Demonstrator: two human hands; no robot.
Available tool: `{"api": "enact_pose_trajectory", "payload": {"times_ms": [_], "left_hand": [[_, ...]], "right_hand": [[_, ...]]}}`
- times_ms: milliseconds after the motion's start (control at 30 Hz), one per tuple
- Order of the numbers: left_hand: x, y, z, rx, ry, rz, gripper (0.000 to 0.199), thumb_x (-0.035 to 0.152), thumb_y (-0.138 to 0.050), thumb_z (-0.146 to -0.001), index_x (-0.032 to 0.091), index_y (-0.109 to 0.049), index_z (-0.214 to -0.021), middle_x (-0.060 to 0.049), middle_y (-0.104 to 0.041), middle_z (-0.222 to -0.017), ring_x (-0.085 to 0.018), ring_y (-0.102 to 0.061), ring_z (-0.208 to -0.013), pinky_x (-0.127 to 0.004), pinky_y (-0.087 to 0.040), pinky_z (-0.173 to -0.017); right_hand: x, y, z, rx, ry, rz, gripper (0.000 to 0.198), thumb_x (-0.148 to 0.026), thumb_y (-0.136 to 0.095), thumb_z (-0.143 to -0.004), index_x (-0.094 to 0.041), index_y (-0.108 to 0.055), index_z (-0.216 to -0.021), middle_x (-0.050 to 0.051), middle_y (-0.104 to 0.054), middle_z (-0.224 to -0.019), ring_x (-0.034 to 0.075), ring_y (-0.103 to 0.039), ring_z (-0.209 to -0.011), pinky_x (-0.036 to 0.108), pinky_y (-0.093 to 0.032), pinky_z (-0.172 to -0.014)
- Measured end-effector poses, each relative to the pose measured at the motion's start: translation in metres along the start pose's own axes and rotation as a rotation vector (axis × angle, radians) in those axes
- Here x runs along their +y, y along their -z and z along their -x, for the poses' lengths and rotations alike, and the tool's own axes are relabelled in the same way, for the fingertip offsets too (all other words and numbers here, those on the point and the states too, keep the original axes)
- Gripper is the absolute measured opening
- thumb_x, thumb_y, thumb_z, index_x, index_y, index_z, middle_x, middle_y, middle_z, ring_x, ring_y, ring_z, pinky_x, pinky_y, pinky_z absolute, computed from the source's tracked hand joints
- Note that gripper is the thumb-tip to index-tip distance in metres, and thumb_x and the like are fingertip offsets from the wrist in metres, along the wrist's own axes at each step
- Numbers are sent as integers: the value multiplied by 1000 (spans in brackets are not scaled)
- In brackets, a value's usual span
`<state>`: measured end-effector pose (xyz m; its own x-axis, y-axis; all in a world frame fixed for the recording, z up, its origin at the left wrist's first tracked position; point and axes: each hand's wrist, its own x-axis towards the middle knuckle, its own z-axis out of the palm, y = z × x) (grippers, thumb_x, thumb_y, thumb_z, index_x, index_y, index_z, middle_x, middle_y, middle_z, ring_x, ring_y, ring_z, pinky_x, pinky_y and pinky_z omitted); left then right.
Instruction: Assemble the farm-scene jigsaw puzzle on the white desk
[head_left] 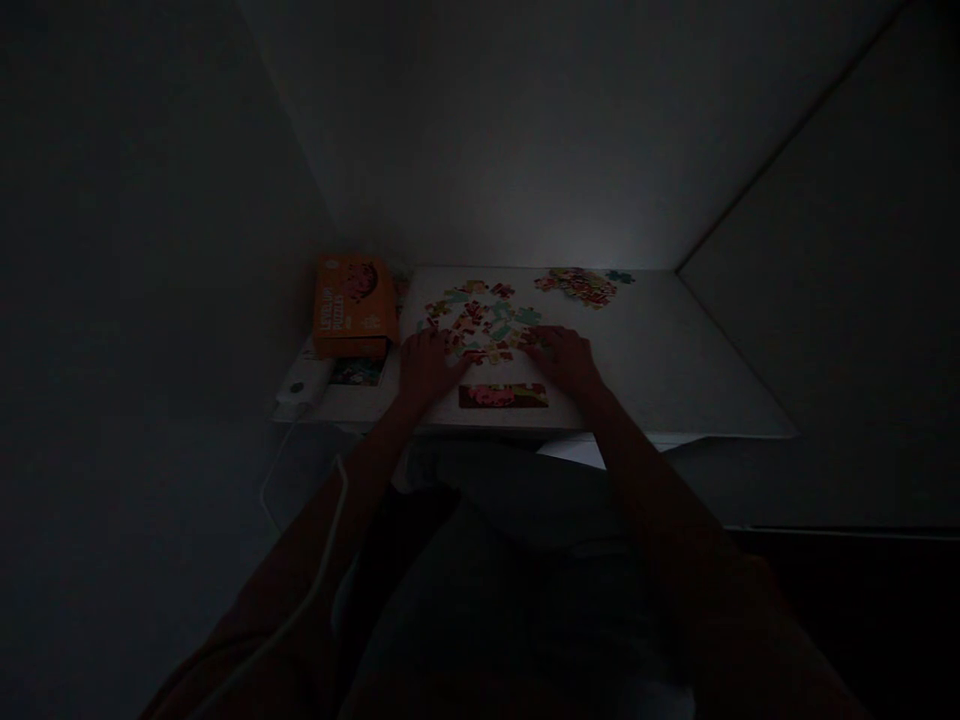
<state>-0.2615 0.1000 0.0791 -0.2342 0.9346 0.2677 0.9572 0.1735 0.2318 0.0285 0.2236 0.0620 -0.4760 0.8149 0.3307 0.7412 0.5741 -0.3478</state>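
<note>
Loose jigsaw puzzle pieces [499, 318] in red, teal and cream lie spread on a white table. At their left edge rests my left hand [429, 368], thumb stretched out to the right and fingers apart, nothing visible in its grasp. My right hand [564, 358] lies at the right edge of the spread, fingers extended and touching or just above the pieces there; its fingertips are dim. Between my wrists, near the front edge, sits a joined strip of puzzle pieces [502, 396] with a pink shape on dark red.
An orange puzzle box [355, 305] stands at the table's left, over a dark picture card [358, 371]. Beside it is a white device [300, 385] with a cable. A heaped pile of puzzle pieces [581, 286] lies at the back. Walls border the white table [675, 360]; the light is very dim.
</note>
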Motion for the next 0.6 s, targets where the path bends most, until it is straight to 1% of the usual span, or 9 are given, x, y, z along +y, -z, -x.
{"api": "enact_pose_trajectory", "payload": {"times_ms": [100, 233, 333, 433, 500, 600], "left_hand": [[0, 0, 1, 2, -11, 3, 71, 72, -65, -114, 24, -69, -167, -21, -61, -173, -43, -57, -158, -58, -44, -136], [-1, 0, 2, 23, -18, 7, 70, 73, -64, -114, 25, -72, -164, -22, -60, -174, -44, -55, -161, -62, -42, -138], [-2, -2, 3, 54, 14, 19, 71, 77, -64, -112, 23, -76, -157, -23, -60, -175, -47, -52, -165, -67, -41, -138], [-2, -6, 3, 70, 50, 38, 75, 80, -64, -110, 17, -77, -148, -27, -55, -180, -50, -42, -173, -69, -38, -141], [-3, -9, 3, 79, 57, 39, 82, 81, -62, -110, 12, -73, -152, -29, -49, -184, -50, -34, -179, -69, -32, -144], [-2, -10, 2, 46, 45, 33, 92, 79, -58, -112, 6, -57, -169, -31, -43, -188, -47, -30, -182, -65, -26, -148]], "right_hand": [[2, -1, 0, 2, 5, -10, 56, -63, -51, -121, -29, -77, -158, 17, -75, -163, 42, -65, -150, 64, -52, -122], [3, -3, -1, -3, 6, -10, 56, -62, -51, -120, -29, -78, -156, 16, -74, -164, 42, -65, -151, 65, -51, -122], [3, -4, -1, 3, 6, 0, 56, -63, -50, -120, -29, -78, -155, 17, -74, -164, 43, -65, -150, 65, -51, -122], [4, -5, -1, -2, 7, 3, 59, -65, -50, -120, -28, -75, -159, 18, -74, -163, 43, -65, -149, 64, -51, -122], [5, -6, -1, -3, -9, 5, 64, -67, -49, -120, -26, -72, -163, 19, -75, -162, 44, -66, -148, 65, -51, -123], [6, -8, -2, 7, -35, -6, 71, -70, -49, -119, -22, -66, -169, 22, -74, -162, 45, -66, -148, 66, -50, -125]]}}
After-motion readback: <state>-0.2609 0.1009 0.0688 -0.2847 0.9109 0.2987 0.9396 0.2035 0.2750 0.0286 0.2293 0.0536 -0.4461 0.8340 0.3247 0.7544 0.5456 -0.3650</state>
